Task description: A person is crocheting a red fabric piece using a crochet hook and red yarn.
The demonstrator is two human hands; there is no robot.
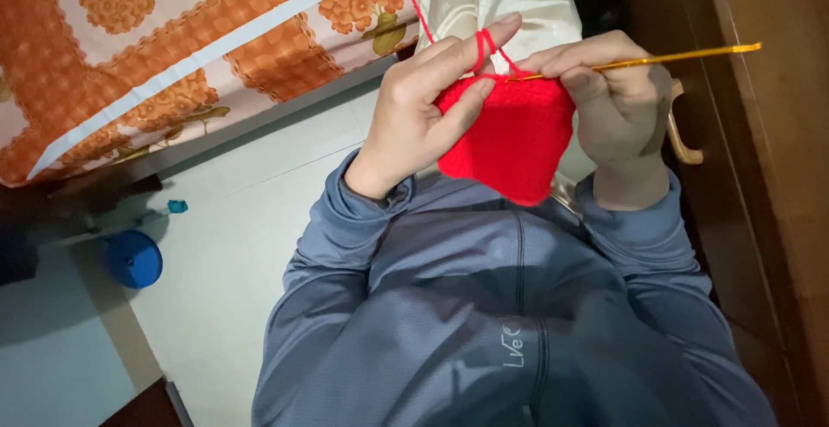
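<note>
A red crocheted piece (509, 146) hangs between my two hands, in front of my blue-grey long-sleeved top. My left hand (423, 107) pinches its upper left edge, and a strand of red yarn (484, 43) is wrapped over that hand's index finger and runs up out of view. My right hand (617, 99) grips a thin golden crochet hook (673, 58). The hook's tip is at the top edge of the red piece and its handle points right.
A bed with an orange floral cover (173, 38) fills the upper left. A round blue object (134, 259) and a small teal thing (177, 206) lie on the pale tiled floor (233, 246). Dark wooden furniture (760, 177) stands along the right, with a curved wooden handle (682, 142).
</note>
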